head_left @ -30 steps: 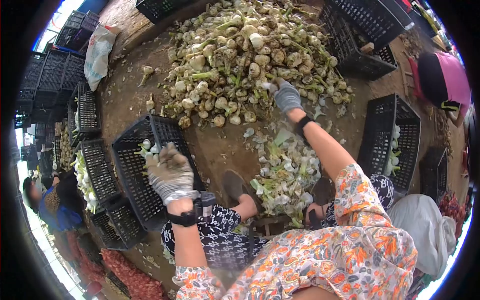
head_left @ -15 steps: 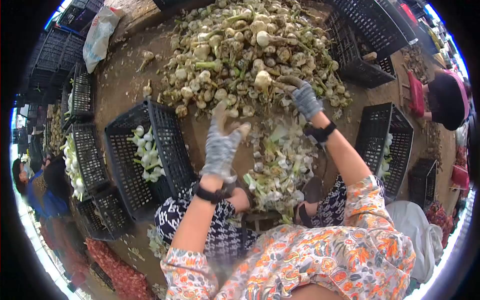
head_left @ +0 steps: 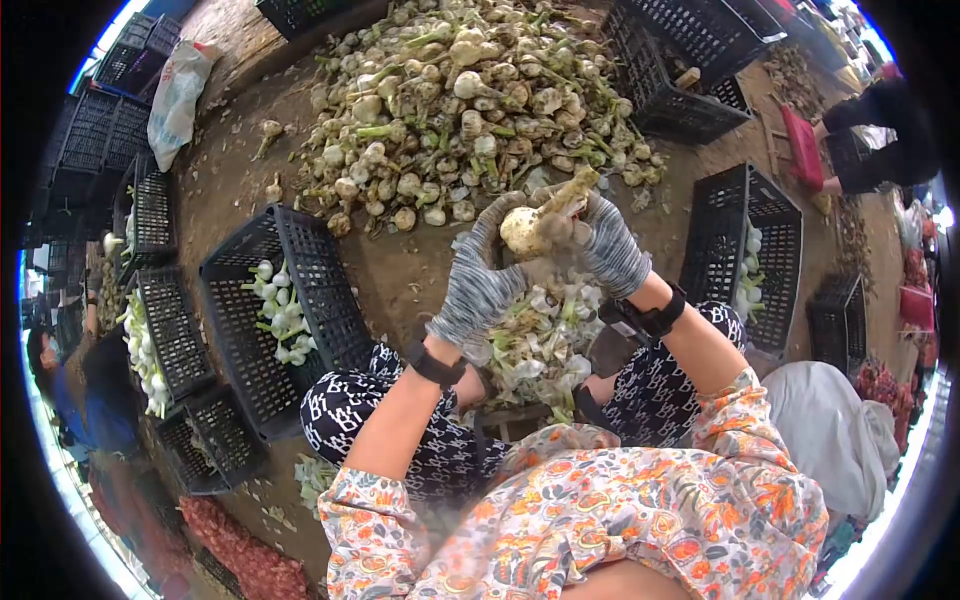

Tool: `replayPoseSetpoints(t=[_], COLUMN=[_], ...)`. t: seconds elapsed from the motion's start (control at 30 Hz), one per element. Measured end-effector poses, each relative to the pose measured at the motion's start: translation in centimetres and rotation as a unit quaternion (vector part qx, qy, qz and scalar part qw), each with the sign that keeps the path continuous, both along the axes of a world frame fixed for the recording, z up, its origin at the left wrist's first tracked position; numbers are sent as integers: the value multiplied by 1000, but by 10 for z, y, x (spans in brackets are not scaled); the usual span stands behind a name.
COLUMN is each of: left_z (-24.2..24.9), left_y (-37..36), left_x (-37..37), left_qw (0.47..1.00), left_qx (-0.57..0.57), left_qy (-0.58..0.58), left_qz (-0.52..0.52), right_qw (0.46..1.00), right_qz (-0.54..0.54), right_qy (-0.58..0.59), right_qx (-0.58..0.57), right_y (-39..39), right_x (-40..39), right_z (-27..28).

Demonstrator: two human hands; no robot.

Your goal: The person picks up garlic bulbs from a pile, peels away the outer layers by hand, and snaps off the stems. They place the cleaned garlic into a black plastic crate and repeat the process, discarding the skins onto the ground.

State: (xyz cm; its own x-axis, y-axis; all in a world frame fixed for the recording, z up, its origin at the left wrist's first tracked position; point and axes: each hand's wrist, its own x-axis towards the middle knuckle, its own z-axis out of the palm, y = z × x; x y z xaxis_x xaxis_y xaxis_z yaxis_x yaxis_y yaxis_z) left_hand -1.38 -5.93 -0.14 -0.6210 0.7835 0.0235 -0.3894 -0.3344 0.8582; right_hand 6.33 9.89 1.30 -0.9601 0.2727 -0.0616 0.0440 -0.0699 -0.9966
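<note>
A garlic bulb (head_left: 521,232) with a thick, dirty stem is held up between my two gloved hands. My left hand (head_left: 482,278) has its fingers curled against the bulb's left side. My right hand (head_left: 606,246) is closed around the stem and the bulb's right side, its fingertips partly hidden. Below the hands, on the floor between my feet, lies a heap of garlic peelings (head_left: 540,345). Just beyond them rises a large pile of untrimmed garlic (head_left: 450,110) with roots and stems on.
A black crate (head_left: 235,330) with cleaned garlic stands at my left, another crate (head_left: 745,225) at my right. More crates (head_left: 690,100) stand beyond the pile. Red net sacks (head_left: 240,550) lie at lower left. Another person (head_left: 95,385) is at far left, another (head_left: 885,135) at far right.
My right hand has drawn a garlic bulb from the pile toward me. My left hand has moved right and closed on it. The view has shifted slightly.
</note>
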Motion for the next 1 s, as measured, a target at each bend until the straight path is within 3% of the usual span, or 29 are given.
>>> replayPoseSetpoints(t=[0.03, 0.13, 0.2, 0.27, 0.33, 0.43, 0.53, 0.6, 0.67, 0.73, 0.8, 0.87, 0.97, 1.0], left_z=[1, 5, 8, 13, 21, 21, 19, 17, 12, 11, 11, 14, 13, 14], left_y=[0, -1, 0, 1, 0, 3, 7, 7, 6, 7, 8, 8, 9, 8], left_x=[0, 0, 2, 3, 5, 4, 6, 8, 6, 7, 9, 9, 10, 9], left_qw=[1000, 999, 999, 998, 995, 996, 998, 997, 996, 996, 995, 995, 996, 995], left_qx=[-7, -25, -36, -48, -62, -73, -62, -63, -75, -90, -96, -91, -85, -77], left_qy=[0, -13, -22, -24, -64, -39, -30, -37, -35, -18, -18, -34, -12, -66], left_qz=[-4, -15, -22, -28, -34, -25, -14, -18, -25, -19, -20, -28, -13, -15], right_qw=[998, 1000, 994, 997, 996, 998, 991, 985, 985, 960, 949, 958, 948, 954], right_qz=[4, -4, -22, -11, 30, 51, -27, -18, 15, -31, -31, 14, 16, 16], right_qy=[49, 3, 62, 42, -54, -20, 76, 1, -1, 98, 99, 5, 5, 16], right_qx=[-26, 22, 90, 59, -68, 1, 108, 174, 174, 260, 298, 288, 317, 298], right_y=[0, 3, 3, 6, 15, 26, 10, 9, 19, 14, 16, 29, 36, 35], right_x=[2, 2, 6, 8, 6, 4, -1, 6, 4, 5, 7, 9, 14, 14], right_z=[3, 7, 9, 14, 19, 13, 6, 22, 11, 18, 15, -1, -4, 1])
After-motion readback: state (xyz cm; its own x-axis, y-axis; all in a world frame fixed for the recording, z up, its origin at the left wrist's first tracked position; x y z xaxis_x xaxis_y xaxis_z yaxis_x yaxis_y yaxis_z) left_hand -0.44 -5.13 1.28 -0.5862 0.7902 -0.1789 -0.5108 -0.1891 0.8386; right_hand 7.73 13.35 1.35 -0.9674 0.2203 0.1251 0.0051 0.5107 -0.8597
